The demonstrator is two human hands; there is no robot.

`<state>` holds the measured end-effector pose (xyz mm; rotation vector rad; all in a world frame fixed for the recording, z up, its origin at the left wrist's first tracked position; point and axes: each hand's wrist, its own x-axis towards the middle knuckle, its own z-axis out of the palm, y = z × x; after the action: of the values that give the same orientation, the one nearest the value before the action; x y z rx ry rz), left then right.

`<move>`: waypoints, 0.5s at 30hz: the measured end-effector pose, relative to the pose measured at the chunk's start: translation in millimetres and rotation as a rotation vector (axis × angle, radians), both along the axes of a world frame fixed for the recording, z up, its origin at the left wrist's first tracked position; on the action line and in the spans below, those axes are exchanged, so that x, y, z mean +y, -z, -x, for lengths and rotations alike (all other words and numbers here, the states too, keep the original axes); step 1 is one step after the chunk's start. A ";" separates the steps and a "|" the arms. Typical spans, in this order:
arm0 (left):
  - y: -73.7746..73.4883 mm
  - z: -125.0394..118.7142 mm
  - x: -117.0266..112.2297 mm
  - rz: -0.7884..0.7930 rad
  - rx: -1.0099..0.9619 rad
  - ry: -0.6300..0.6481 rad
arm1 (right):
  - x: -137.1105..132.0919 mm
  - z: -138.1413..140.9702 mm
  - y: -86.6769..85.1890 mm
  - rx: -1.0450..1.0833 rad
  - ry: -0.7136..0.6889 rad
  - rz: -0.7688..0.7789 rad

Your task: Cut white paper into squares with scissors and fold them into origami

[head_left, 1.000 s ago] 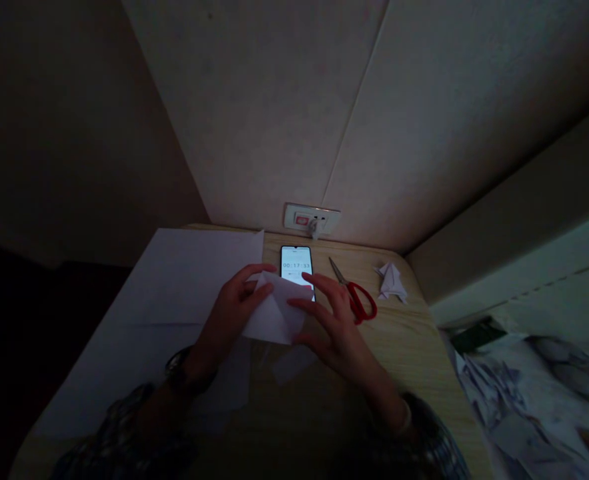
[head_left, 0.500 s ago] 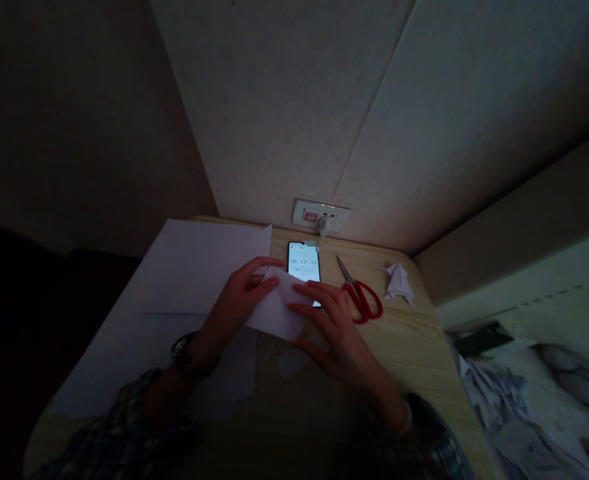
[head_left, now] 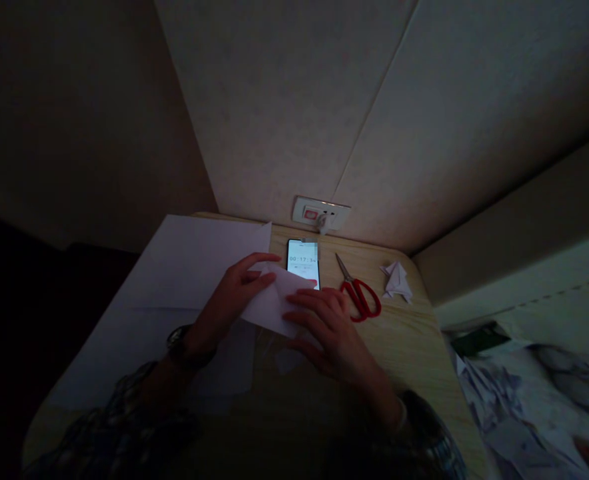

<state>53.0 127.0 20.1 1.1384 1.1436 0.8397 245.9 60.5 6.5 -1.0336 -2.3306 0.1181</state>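
Observation:
Between my hands is a folded piece of white paper (head_left: 264,308), tilted above the tabletop. My left hand (head_left: 234,287) pinches its upper left corner between thumb and fingers. On the paper's right side lie the fingers of my right hand (head_left: 327,327), with the thumb low near its bottom edge. Just beyond the paper, a phone (head_left: 302,257) shows a running timer; its lower end is partly covered. Under my right hand a small scrap of paper (head_left: 288,360) rests on the wood.
Large white sheets (head_left: 194,260) cover the table's left side. Red-handled scissors (head_left: 357,293) lie right of the phone, and a folded paper figure (head_left: 397,281) sits farther right. A wall socket (head_left: 320,213) holds a plug. Crumpled papers (head_left: 499,400) lie beyond the table's right edge.
My right fingers have slid slightly left and down over the folded paper, and the paper has shifted a little left. The left hand keeps its pinch.

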 end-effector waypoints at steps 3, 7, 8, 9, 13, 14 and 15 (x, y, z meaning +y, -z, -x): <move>0.7 1.1 0.1 0.010 -0.006 0.023 | -0.9 0.7 -1.5 0.064 -0.011 -0.033; 2.5 0.3 -0.7 0.018 0.013 0.062 | -2.3 3.7 -0.1 0.168 -0.034 -0.099; 2.8 -0.2 -0.8 0.012 0.018 0.069 | -2.6 4.5 0.9 0.180 -0.034 -0.108; 2.9 -0.6 -0.9 0.005 0.020 0.078 | -2.8 5.3 2.0 0.184 -0.032 -0.112; 1.7 -1.8 -0.8 -0.043 0.014 0.136 | -3.5 7.3 4.7 0.200 -0.005 -0.067; 1.4 -2.2 -0.7 -0.061 0.012 0.157 | -3.6 7.7 4.5 0.214 0.008 -0.045; 1.2 -2.6 -0.7 -0.081 0.009 0.181 | -3.6 8.0 3.9 0.232 0.025 -0.015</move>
<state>55.5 126.2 18.9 1.2933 1.0047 0.7466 237.8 56.8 2.6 -0.9855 -2.1064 0.1996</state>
